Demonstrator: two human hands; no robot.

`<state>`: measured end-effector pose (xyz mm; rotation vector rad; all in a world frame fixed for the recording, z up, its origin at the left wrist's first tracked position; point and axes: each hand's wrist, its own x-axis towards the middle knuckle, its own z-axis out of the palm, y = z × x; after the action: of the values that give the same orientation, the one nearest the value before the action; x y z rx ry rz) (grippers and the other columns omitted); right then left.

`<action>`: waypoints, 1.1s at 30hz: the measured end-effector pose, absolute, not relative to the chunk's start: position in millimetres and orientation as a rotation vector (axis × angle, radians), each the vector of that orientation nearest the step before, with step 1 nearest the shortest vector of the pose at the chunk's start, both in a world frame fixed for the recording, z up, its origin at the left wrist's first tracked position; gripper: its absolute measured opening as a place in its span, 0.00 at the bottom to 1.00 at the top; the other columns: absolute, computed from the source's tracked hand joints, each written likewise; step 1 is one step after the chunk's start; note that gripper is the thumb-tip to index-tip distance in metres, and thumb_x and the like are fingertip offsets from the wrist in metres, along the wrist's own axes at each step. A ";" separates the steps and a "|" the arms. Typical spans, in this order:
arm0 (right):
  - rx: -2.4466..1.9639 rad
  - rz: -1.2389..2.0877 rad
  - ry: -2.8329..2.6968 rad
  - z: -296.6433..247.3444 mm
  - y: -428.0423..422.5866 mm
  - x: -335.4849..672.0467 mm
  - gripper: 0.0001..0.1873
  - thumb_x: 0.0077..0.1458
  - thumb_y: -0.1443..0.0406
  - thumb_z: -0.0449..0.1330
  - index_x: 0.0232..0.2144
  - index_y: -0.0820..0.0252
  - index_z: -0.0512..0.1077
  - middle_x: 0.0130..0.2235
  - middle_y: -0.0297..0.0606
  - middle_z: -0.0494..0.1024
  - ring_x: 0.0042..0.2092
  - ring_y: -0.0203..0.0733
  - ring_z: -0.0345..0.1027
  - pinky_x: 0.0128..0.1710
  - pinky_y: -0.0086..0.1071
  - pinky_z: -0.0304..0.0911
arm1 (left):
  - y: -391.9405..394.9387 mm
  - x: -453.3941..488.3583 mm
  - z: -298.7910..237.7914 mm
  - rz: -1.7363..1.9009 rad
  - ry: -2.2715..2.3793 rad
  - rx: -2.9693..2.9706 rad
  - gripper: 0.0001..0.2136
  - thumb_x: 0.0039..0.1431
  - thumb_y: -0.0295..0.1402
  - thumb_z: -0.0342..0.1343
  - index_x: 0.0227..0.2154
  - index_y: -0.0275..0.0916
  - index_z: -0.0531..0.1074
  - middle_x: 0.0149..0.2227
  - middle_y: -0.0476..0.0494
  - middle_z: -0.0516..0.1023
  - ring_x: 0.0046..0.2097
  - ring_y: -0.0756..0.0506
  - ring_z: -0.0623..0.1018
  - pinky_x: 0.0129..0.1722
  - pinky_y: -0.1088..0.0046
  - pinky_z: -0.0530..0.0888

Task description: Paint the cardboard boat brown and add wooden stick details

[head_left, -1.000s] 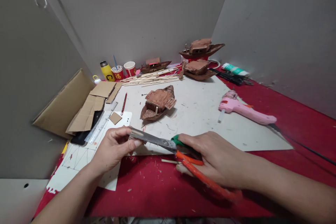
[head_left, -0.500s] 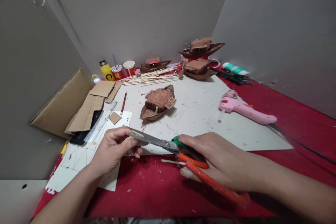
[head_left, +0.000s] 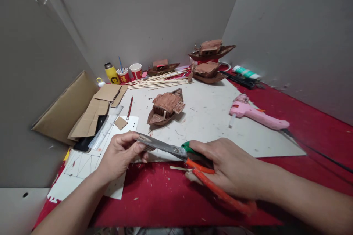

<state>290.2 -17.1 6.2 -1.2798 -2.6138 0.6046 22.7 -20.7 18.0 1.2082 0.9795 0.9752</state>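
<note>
My right hand [head_left: 228, 165] is wrapped round a pair of scissors [head_left: 176, 149] with green and orange on its handles. The grey blades point left and look nearly closed, their tips at the fingers of my left hand [head_left: 121, 154]. That hand pinches a small brownish piece, mostly hidden behind the blades and fingers; I cannot tell its kind. A long orange-red part slants down below my right hand, blurred at its end. Near my right fingers shows a thin pale stick [head_left: 178, 168]. Just beyond my hands sits a brown model boat [head_left: 167, 106] with a roofed cabin.
Cardboard pieces [head_left: 88, 117], a clear ruler [head_left: 106, 128] and a red pen [head_left: 129, 108] lie left. Thin wooden sticks [head_left: 160, 80], paper cups [head_left: 136, 71] and more model boats [head_left: 208, 71] stand behind. A pink glue gun [head_left: 256, 114] with its cord lies right.
My right hand and the scissors have shifted slightly left, and the blades look a little more closed. My left hand keeps its place at the blade tips.
</note>
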 end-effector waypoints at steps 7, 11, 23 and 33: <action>-1.177 0.549 -2.568 -3.3 -19.0 290.2 0.19 0.59 0.49 0.54 0.27 0.57 0.64 0.17 0.29 0.62 0.19 0.35 0.53 0.23 0.31 0.41 | -22.3 22.8 19.5 0.966 0.996 1.223 0.11 0.55 0.39 0.65 0.28 0.36 0.78 0.21 0.49 0.77 0.24 0.53 0.75 0.27 0.79 0.73; -1.159 0.499 -2.575 -2.7 -17.7 291.6 0.19 0.60 0.50 0.53 0.26 0.56 0.63 0.17 0.29 0.62 0.19 0.35 0.53 0.22 0.31 0.40 | -18.9 20.9 19.2 0.934 1.029 1.239 0.12 0.55 0.40 0.65 0.27 0.35 0.77 0.21 0.49 0.76 0.24 0.52 0.74 0.27 0.78 0.72; -1.216 0.480 -2.566 -1.6 -13.9 295.5 0.21 0.60 0.47 0.54 0.25 0.56 0.64 0.16 0.29 0.61 0.18 0.35 0.54 0.22 0.31 0.41 | -9.7 15.4 17.9 0.907 1.118 1.261 0.11 0.51 0.38 0.68 0.26 0.35 0.74 0.20 0.53 0.71 0.20 0.54 0.69 0.22 0.79 0.69; -1.270 0.561 -2.548 3.4 -9.6 296.0 0.20 0.58 0.47 0.55 0.28 0.56 0.66 0.20 0.35 0.71 0.21 0.41 0.64 0.23 0.30 0.47 | -8.4 11.5 19.3 1.061 1.157 1.224 0.10 0.45 0.33 0.71 0.29 0.36 0.77 0.25 0.49 0.78 0.26 0.52 0.74 0.28 0.77 0.73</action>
<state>296.0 -9.6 3.4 -1.2696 -2.5484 0.5613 11.5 -8.4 19.3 1.2243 1.1571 1.0608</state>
